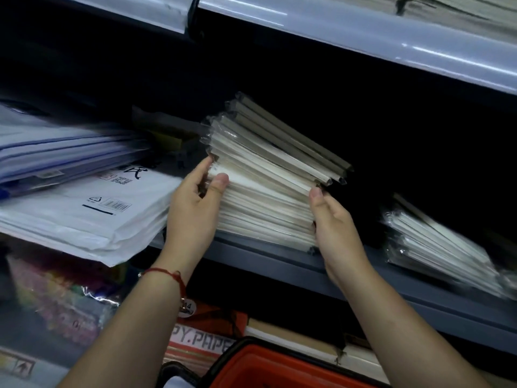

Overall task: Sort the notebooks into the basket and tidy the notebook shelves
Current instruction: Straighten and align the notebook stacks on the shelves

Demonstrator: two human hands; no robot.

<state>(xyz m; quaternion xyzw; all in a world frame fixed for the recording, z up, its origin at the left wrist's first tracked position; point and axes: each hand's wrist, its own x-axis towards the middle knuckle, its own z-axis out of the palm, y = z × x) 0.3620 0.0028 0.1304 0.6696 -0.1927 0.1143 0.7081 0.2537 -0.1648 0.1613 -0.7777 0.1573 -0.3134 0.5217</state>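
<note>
A thick stack of plastic-wrapped notebooks (268,177) with pale page edges rests on the grey shelf (391,278), its top notebooks fanned up and back. My left hand (195,208) clasps the stack's left end, thumb on the page edges. My right hand (335,225) grips the stack's right end, thumb near the top. A second, smaller pile of wrapped notebooks (439,245) lies on the same shelf to the right. The red basket (279,368) with a black rim sits below, at the bottom edge of the view.
White plastic packs (92,217) and blue-edged folders (56,155) are piled on the shelf's left part. An upper shelf edge (363,32) overhangs. Below are copy-paper packs (201,340), brown-covered books (293,340) and colourful wrapped goods (56,292).
</note>
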